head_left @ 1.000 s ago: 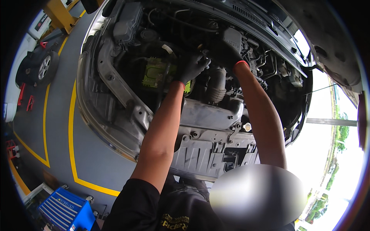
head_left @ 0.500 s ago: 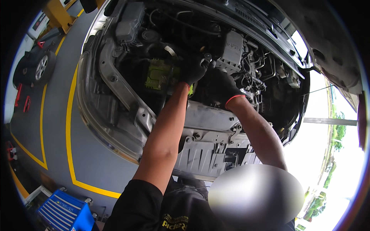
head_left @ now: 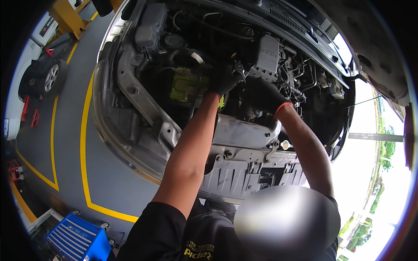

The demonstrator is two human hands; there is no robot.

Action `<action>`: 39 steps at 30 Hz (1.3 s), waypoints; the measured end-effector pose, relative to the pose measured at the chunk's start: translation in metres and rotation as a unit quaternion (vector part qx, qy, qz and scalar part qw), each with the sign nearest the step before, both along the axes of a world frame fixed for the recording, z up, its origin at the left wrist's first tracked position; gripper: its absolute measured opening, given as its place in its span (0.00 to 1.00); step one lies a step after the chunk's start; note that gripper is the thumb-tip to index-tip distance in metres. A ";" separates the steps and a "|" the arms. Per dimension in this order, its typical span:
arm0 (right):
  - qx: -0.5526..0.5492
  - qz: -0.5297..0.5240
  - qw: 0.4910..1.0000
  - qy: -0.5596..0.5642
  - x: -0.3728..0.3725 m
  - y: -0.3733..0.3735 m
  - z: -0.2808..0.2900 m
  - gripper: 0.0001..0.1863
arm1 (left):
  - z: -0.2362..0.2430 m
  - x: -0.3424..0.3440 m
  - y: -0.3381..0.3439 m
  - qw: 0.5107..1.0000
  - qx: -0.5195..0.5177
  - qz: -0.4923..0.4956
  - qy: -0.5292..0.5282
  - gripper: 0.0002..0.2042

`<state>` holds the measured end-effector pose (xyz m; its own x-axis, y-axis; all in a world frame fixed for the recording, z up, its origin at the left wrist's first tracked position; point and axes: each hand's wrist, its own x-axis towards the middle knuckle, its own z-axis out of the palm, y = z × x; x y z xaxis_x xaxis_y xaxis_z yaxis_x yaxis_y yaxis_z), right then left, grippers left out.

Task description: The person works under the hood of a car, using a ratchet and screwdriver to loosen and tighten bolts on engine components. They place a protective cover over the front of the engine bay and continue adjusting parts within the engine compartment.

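Both my hands, in black gloves with red cuffs, are down inside a car's engine bay. My left hand is closed around a metal wrench, whose shiny rounded end stands out past the fingers. Just right of it, my right hand reaches down into dark shadow, and its fingers are hidden. Left of my left hand is a yellow-green battery. A grey plastic engine box lies just beyond my right hand.
The car's front crossmember runs beneath my forearms. The raised hood hangs at right. At left are a loose wheel, red stands and a yellow lift post. A blue tool cabinet stands lower left.
My right hand has shifted right, away from my left hand, and its wrist has turned. More of the wrench shows now. The whole view has shifted slightly.
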<state>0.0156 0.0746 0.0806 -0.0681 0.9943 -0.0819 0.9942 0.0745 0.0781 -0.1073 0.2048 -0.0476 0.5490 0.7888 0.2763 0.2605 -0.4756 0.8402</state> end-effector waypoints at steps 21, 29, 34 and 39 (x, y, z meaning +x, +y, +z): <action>-0.117 -0.087 0.989 -0.036 0.024 0.049 0.037 0.15 | 0.011 0.022 -0.012 0.998 0.013 -0.033 -0.056 0.14; -0.072 -0.015 0.997 0.031 0.022 0.046 -0.007 0.14 | -0.016 0.016 0.004 0.997 0.062 -0.020 0.028 0.19; -0.027 -0.095 0.976 -0.193 0.000 0.061 -0.006 0.17 | -0.014 0.016 0.003 0.998 0.047 -0.001 -0.045 0.21; -0.068 -0.053 0.996 -0.017 0.016 0.054 -0.007 0.17 | -0.002 0.017 -0.001 0.996 0.011 -0.015 0.088 0.18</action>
